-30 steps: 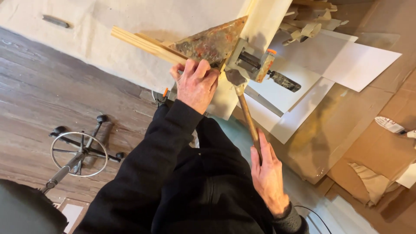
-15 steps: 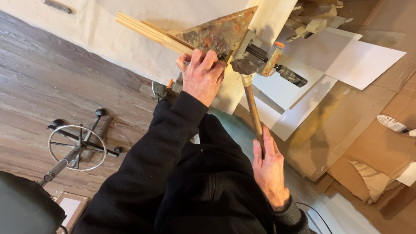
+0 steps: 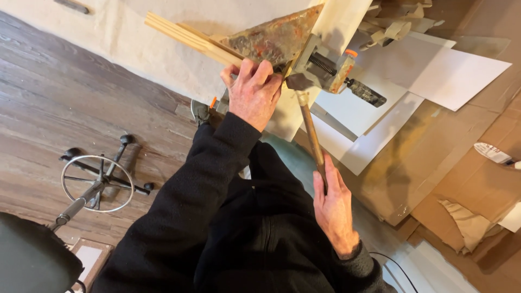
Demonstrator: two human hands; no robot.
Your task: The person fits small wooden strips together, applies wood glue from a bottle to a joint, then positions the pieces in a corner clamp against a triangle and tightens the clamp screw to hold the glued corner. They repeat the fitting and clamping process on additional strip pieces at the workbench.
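White sheets (image 3: 434, 76) on brown cardboard (image 3: 434, 163), beside hammer (image 3: 310, 127) in right hand (image 3: 334, 209)

Clamp (image 3: 325, 68) and cardboard scraps (image 3: 461, 211) rightward; open floor (image 3: 65, 103) leftward.

A stool base (image 3: 97, 183) with a metal foot ring and castors is seen on the dark wood floor (image 3: 49, 97), well to the left of the hands. White sheets (image 3: 434, 76) are spread to the right of the hands over flattened brown cardboard (image 3: 450, 163). A thin black cable (image 3: 399, 268) is seen near the bottom edge.
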